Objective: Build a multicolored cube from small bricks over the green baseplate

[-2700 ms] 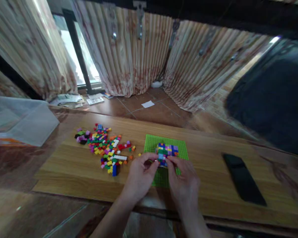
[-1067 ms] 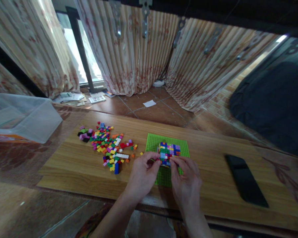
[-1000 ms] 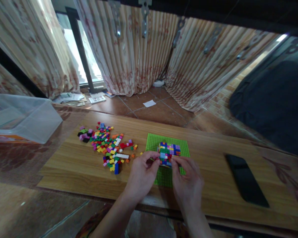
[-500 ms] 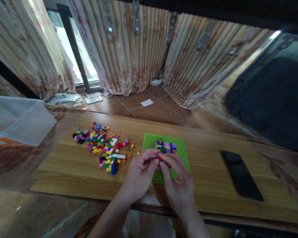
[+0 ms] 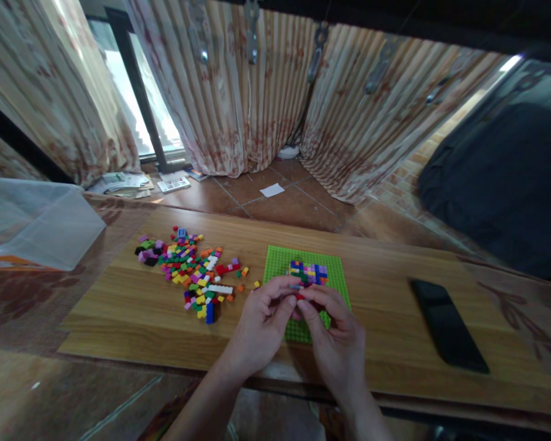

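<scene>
A bright green baseplate (image 5: 282, 262) lies on the wooden table (image 5: 395, 288). A block of many-coloured small bricks (image 5: 308, 272) is built on it. My left hand (image 5: 261, 324) and my right hand (image 5: 337, 340) meet fingertip to fingertip at the near edge of that block, both pinched. A small red brick (image 5: 299, 296) shows between the fingertips, with a bit of pale blue beside it. The near part of the block is hidden behind my fingers.
A heap of loose coloured bricks (image 5: 190, 274) lies left of the baseplate. A black phone (image 5: 449, 324) rests to the right. At far left stands a clear plastic box (image 5: 32, 223). Curtains, a window and tiled floor lie beyond the table.
My hands drew closer together and slightly toward me at the block's near edge; the fingers now pinch a small red brick. The view shifted a little.
</scene>
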